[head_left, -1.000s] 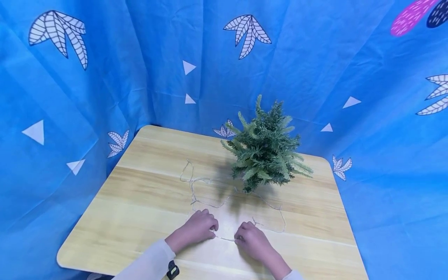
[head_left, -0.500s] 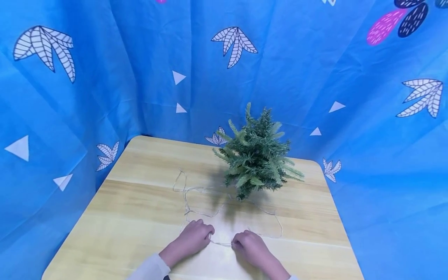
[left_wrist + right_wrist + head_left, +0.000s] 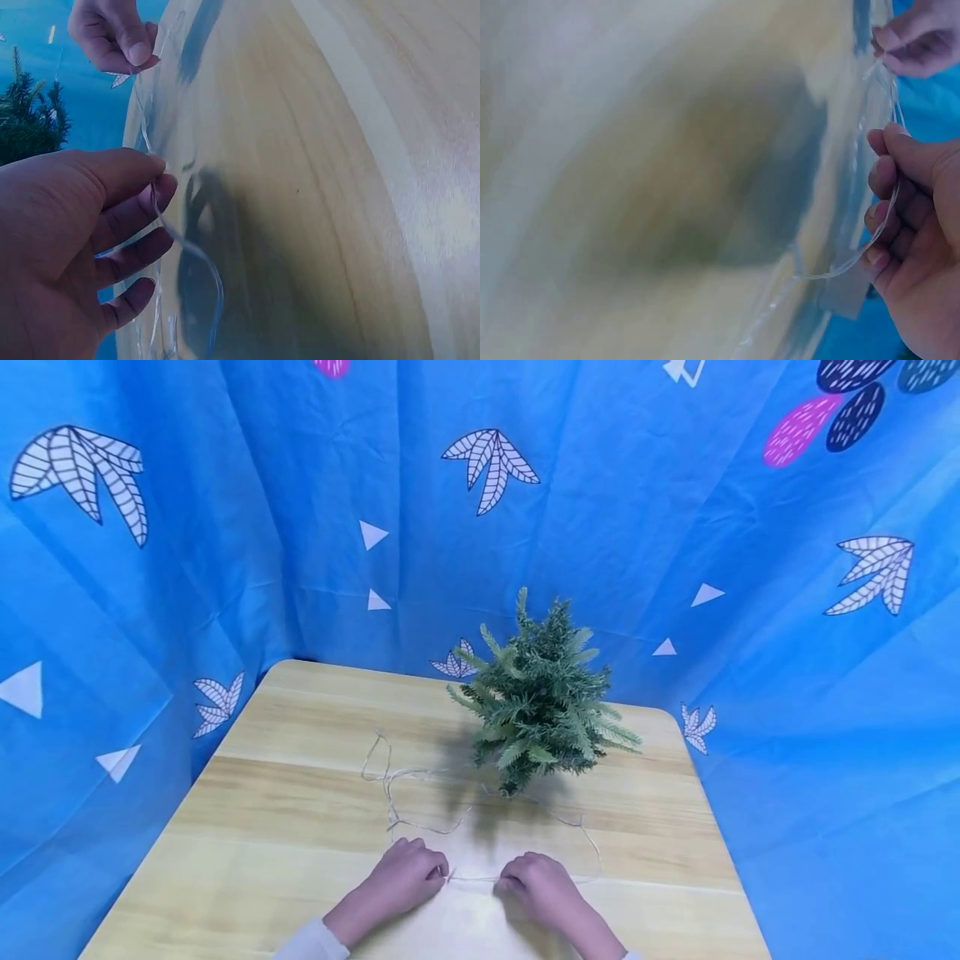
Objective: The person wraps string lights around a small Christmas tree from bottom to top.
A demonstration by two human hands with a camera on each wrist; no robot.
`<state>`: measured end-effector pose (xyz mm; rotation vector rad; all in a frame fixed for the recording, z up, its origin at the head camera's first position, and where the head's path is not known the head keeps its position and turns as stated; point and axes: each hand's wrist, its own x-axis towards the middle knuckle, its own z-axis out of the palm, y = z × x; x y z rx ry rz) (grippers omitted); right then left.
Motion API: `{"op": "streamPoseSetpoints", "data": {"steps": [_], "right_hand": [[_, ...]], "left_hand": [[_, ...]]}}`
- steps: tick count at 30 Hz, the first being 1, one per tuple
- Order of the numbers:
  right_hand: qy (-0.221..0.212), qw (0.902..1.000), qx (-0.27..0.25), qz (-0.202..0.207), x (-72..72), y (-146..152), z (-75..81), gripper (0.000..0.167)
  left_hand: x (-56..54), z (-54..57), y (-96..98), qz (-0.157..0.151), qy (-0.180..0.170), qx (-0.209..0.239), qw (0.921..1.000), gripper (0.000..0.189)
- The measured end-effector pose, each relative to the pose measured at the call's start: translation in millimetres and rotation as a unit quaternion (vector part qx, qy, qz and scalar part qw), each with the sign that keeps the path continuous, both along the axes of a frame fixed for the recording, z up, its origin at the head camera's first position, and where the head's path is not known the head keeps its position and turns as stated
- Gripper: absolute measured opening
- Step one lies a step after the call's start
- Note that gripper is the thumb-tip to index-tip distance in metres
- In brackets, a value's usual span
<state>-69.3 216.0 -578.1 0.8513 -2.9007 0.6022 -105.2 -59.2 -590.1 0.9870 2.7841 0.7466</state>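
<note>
A thin, clear string of fairy lights (image 3: 476, 879) is stretched almost straight between my hands, low over the front of the table. My left hand (image 3: 405, 877) pinches one end of this stretch between thumb and index finger; in the left wrist view its other fingers (image 3: 139, 251) are loosely bent. My right hand (image 3: 542, 889) pinches the other end, and in the right wrist view the wire (image 3: 840, 274) runs on down past its curled fingers. More of the string lies in loose loops behind both hands.
A small artificial fir tree (image 3: 540, 702) stands toward the back right of the wooden table (image 3: 247, 860), beyond the string's loops. Blue patterned cloth (image 3: 330, 527) hangs around the table's back and sides.
The head view has tilted up, so everything sits lower and farther left in it. Both hands keep their pinch, and the wire between them has gone from sagging to nearly straight.
</note>
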Motion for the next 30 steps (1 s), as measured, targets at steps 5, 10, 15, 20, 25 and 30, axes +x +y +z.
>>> {"op": "streamPoseSetpoints", "data": {"steps": [5, 10, 15, 20, 25, 30], "right_hand": [[0.004, 0.9996, 0.009, -0.025, -3.9, 10.9, 8.5, 0.005], [-0.014, 0.9992, 0.0, -0.039, -6.7, 12.9, 10.1, 0.007], [-0.078, 0.9958, -0.021, -0.042, -9.1, 0.9, 5.6, 0.028], [-0.065, 0.997, -0.026, -0.032, -8.8, -14.8, 6.3, 0.032], [0.009, 0.9996, -0.024, -0.016, -10.0, -27.7, 12.1, 0.032], [0.093, 0.9948, -0.041, 0.006, -12.8, -35.0, 17.0, 0.023]], "left_hand": [[-0.9, 1.4, -6.5, 0.016, 0.002, -0.006, 0.9998, 0.009], [-3.9, 6.0, -8.8, 0.026, 0.019, -0.006, 0.9994, 0.007], [-4.9, 12.5, -3.0, 0.01, 0.041, -0.005, 0.9991, 0.007], [-4.3, 20.1, 4.5, 0.0, 0.049, -0.007, 0.9988, 0.008], [-5.5, 28.0, 13.0, -0.011, 0.042, -0.005, 0.999, 0.01], [-6.9, 34.2, 20.2, -0.021, 0.045, -0.003, 0.9988, 0.011]]}}
